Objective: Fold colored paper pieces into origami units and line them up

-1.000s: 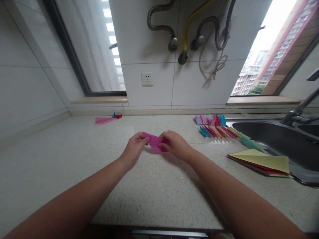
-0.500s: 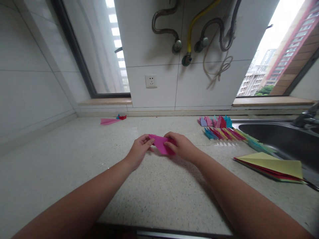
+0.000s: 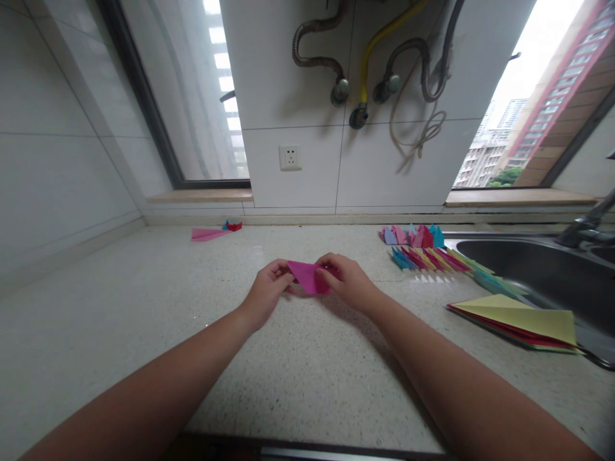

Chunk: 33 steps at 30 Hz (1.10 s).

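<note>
A folded piece of magenta paper [image 3: 307, 276] is held between both hands just above the speckled countertop. My left hand [image 3: 270, 288] pinches its left corner between thumb and fingers. On the other side, my right hand [image 3: 350, 282] grips the right part, thumb in front and fingers behind, hiding that end. The visible part of the paper looks roughly triangular, with a straight top edge and a point toward the left.
Folded paper shapes [image 3: 413, 235] and a row of colourful folded papers [image 3: 430, 258] lie beside the sink [image 3: 533, 256]. Nearer is a stack of coloured paper [image 3: 519, 317]. At the back left rest a pink paper plane [image 3: 209, 235] and a small red-and-blue folded piece [image 3: 233, 226].
The lower part of the magenta paper has changed shape, now showing a more triangular outline. Both hands stay in nearly the same place, still holding it.
</note>
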### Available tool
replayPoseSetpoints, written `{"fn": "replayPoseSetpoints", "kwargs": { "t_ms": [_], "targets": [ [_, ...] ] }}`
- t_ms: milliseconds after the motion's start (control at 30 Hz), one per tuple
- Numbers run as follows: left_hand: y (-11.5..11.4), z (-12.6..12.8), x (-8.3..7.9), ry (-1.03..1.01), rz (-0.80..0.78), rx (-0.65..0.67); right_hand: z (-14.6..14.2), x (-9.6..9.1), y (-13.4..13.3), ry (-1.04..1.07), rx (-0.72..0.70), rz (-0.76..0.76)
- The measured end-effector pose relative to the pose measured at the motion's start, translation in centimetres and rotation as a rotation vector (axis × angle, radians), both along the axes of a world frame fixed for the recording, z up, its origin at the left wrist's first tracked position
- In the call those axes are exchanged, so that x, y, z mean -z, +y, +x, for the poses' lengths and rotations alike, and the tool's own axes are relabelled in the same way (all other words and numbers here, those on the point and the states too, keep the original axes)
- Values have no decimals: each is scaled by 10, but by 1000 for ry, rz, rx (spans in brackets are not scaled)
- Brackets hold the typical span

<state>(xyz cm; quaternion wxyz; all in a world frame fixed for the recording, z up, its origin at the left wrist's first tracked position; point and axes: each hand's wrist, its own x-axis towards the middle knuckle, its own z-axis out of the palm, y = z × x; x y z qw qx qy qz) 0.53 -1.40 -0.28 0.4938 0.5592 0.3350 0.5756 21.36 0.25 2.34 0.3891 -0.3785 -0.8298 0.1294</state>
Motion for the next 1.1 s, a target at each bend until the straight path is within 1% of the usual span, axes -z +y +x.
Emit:
{"fn": "replayPoseSetpoints", "kwargs": {
  "t_ms": [133,333,567,700,833,967,1033,1100],
  "targets": [
    [-4,3,-3,23,-32,36,2,1,0,-97,10,157],
    [-8,7,-5,-26,-51,66,1,-2,-5,-173,58,310],
    [-8,7,-3,20,-28,106,-3,-7,-13,-276,114,416],
    [-10,8,-2,73,-2,138,-6,-7,-17,-291,102,446],
    [-10,8,0,83,10,172,-7,-5,-15,-254,71,412],
    [-10,8,1,85,5,182,-6,-4,-11,-117,45,296],
    [-9,8,1,128,22,153,-5,-3,-9,-42,14,216],
    [-8,7,1,165,63,91,-5,-3,-7,17,-29,140]
  ]
}}
